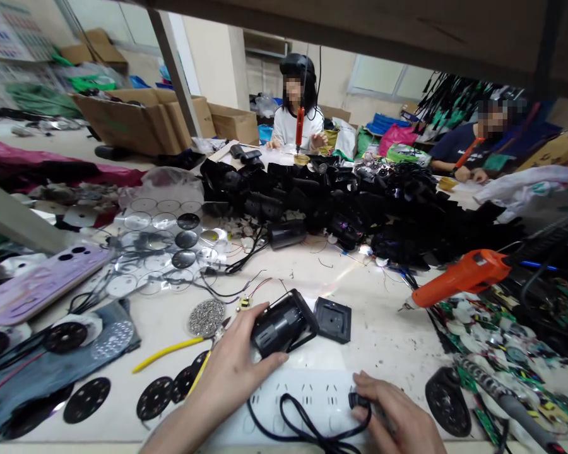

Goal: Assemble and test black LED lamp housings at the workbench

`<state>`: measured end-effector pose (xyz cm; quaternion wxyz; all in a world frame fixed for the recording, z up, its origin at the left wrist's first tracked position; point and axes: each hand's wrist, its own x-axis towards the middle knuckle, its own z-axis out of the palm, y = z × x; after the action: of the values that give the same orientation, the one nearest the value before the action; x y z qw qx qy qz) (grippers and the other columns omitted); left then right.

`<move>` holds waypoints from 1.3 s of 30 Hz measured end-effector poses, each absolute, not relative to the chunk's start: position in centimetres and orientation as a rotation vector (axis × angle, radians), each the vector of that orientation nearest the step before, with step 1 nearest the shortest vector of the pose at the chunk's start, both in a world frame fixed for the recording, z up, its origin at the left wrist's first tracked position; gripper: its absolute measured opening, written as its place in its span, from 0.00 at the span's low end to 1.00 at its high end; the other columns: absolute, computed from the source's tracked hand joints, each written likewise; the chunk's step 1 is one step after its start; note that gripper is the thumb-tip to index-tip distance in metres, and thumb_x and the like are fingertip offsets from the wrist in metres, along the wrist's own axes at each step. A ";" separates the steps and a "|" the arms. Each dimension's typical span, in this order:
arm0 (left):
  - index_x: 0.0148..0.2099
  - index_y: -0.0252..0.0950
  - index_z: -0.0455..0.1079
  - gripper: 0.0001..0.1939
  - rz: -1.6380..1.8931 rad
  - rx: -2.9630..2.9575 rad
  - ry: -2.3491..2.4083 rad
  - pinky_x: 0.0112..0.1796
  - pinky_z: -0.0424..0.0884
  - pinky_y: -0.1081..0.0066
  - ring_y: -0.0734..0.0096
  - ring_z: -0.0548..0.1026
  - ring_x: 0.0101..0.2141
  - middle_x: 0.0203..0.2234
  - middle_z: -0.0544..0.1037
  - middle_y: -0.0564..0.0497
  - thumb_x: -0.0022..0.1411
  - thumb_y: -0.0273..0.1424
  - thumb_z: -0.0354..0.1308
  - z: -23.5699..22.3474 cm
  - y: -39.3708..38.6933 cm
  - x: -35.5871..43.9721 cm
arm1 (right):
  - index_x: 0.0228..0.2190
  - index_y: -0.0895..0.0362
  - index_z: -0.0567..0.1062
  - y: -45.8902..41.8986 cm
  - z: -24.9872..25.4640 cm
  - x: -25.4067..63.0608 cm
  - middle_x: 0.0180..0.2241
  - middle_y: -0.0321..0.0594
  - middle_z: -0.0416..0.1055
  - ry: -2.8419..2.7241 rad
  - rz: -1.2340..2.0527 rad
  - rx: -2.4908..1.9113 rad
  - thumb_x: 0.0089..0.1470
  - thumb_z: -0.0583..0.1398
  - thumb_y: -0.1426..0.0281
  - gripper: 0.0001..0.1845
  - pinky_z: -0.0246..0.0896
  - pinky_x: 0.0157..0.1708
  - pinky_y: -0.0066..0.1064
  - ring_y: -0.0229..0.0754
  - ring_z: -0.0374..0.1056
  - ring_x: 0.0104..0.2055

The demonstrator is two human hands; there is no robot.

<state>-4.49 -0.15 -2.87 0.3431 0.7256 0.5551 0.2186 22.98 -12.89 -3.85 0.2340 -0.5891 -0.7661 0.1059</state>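
Note:
My left hand [239, 353] is closed around a black cylindrical housing [277, 326] with a square frame at one end, lying tilted on the table. Red and thin wires and a small yellow component [244, 303] show just behind it. Between the fingers of my right hand [395, 413] is a black plug [358, 400], held at the right-hand socket of a white power strip [265, 419]; how deep it sits I cannot tell. The plug's black cord [307, 424] loops across the strip. A square black base piece [334, 320] rests beside the housing.
Yellow-handled pliers [168, 354] and a dish of small screws [206, 317] are at the left. An orange electric screwdriver [461, 277] hangs at the right above circuit boards [497, 340]. Black parts [322, 189] are heaped behind. Two people sit across the table.

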 end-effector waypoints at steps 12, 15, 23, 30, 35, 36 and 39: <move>0.58 0.36 0.60 0.33 0.548 1.847 1.517 0.54 0.65 0.54 0.51 0.69 0.55 0.55 0.70 0.41 0.52 0.42 0.61 -2.8 -0.4 -4.0 | 0.44 0.55 0.73 -13.0 -4.2 23.4 0.47 0.41 0.77 -2.230 0.325 -1.595 0.59 0.55 0.73 0.11 0.68 0.47 0.21 0.39 0.73 0.50; 0.56 0.36 0.61 0.32 0.575 1.839 1.524 0.54 0.65 0.54 0.50 0.69 0.54 0.53 0.71 0.41 0.51 0.42 0.62 -3.0 -0.5 -4.0 | 0.46 0.56 0.72 -12.9 -4.0 23.4 0.47 0.42 0.77 -2.211 0.378 -1.616 0.60 0.54 0.74 0.13 0.67 0.48 0.21 0.39 0.73 0.49; 0.53 0.37 0.62 0.30 0.613 1.732 1.516 0.53 0.65 0.50 0.47 0.71 0.52 0.51 0.73 0.40 0.49 0.41 0.64 -2.6 -0.5 -3.8 | 0.46 0.56 0.73 -12.9 -3.9 23.6 0.49 0.44 0.75 -2.155 0.535 -1.679 0.60 0.53 0.71 0.15 0.69 0.48 0.26 0.43 0.72 0.51; 0.51 0.37 0.63 0.29 0.659 1.784 1.487 0.52 0.66 0.51 0.48 0.72 0.51 0.49 0.74 0.40 0.49 0.40 0.63 -2.9 -0.8 -3.7 | 0.45 0.53 0.73 -13.5 -3.6 22.4 0.45 0.45 0.78 -1.907 0.582 -1.719 0.60 0.51 0.71 0.15 0.71 0.46 0.31 0.45 0.75 0.47; 0.50 0.36 0.64 0.27 0.718 1.842 1.479 0.51 0.68 0.52 0.49 0.72 0.50 0.47 0.75 0.42 0.48 0.39 0.63 -3.3 -1.2 -3.5 | 0.35 0.51 0.71 -13.0 -2.0 21.6 0.34 0.40 0.78 -1.744 0.684 -1.789 0.63 0.50 0.62 0.11 0.69 0.34 0.25 0.41 0.76 0.36; 0.50 0.37 0.64 0.27 0.732 1.848 1.475 0.51 0.68 0.53 0.49 0.72 0.50 0.47 0.75 0.42 0.49 0.39 0.62 -3.3 -1.3 -3.5 | 0.35 0.51 0.70 -12.7 -2.0 21.6 0.32 0.39 0.78 -1.728 0.646 -1.808 0.63 0.50 0.63 0.11 0.69 0.33 0.24 0.40 0.75 0.34; 0.50 0.37 0.64 0.25 0.769 1.861 1.467 0.50 0.68 0.55 0.50 0.72 0.50 0.47 0.74 0.42 0.50 0.40 0.61 -3.6 -1.3 -3.5 | 0.34 0.51 0.69 -11.5 -2.9 22.2 0.31 0.38 0.77 -1.698 0.392 -1.909 0.61 0.51 0.65 0.08 0.69 0.31 0.27 0.40 0.74 0.31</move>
<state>-3.52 -1.27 -3.57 0.3194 0.7080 0.5579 0.2923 22.22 -11.54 -2.92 0.2750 -0.7101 -0.6315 0.1459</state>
